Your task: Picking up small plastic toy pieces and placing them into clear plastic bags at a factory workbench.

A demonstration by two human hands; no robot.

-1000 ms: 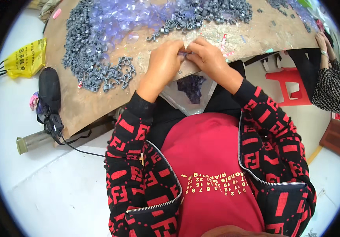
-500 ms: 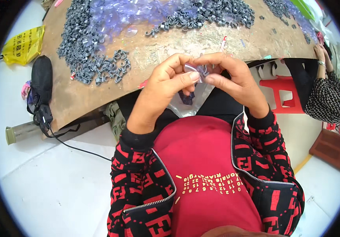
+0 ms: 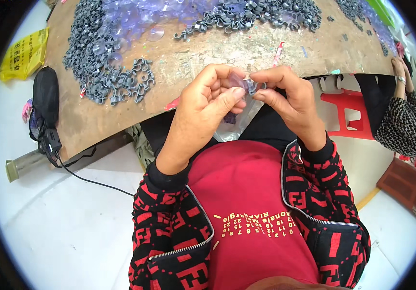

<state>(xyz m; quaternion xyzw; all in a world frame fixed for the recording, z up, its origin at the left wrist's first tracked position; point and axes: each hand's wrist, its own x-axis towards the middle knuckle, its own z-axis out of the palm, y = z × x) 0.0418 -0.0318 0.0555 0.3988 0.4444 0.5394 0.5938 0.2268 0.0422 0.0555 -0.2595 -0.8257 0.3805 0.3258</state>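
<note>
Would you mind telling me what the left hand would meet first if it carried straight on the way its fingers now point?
Probably the right hand: the left hand points right across the small grey plastic clip pinched between them, already touching it.

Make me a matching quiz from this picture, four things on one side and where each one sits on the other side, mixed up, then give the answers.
1. small grey clip
2. pile of grey clips
3. red plastic stool
4. yellow bag

A. on the floor, left of the board
B. pinched between both hands' fingertips
C. under the board's right end
D. on the board's left part

Pairs: 1-B, 2-D, 3-C, 4-A
</note>
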